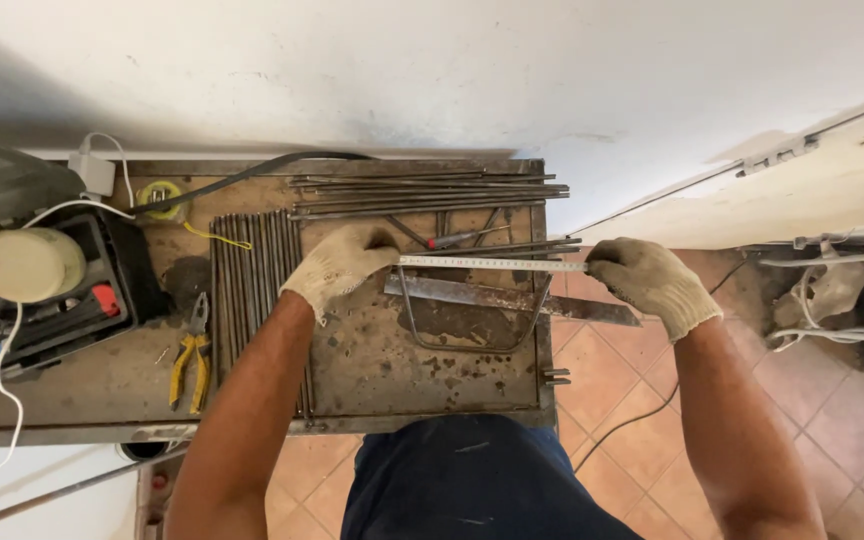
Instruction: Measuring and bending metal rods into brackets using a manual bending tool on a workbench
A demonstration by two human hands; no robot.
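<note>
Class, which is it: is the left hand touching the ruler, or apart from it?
Touching. The head view shows the gloved left hand pressed on one end of the ruler, while the right hand grips the other end.

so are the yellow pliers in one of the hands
No: the yellow pliers lie on the bench left of the left hand, and both it and the right hand hold the tape measure.

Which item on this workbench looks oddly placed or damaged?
The flat rusty metal bar lies askew and overhangs the stained metal bench at its right edge, under the white folding ruler stretched between the gloved left hand and right hand.
</note>
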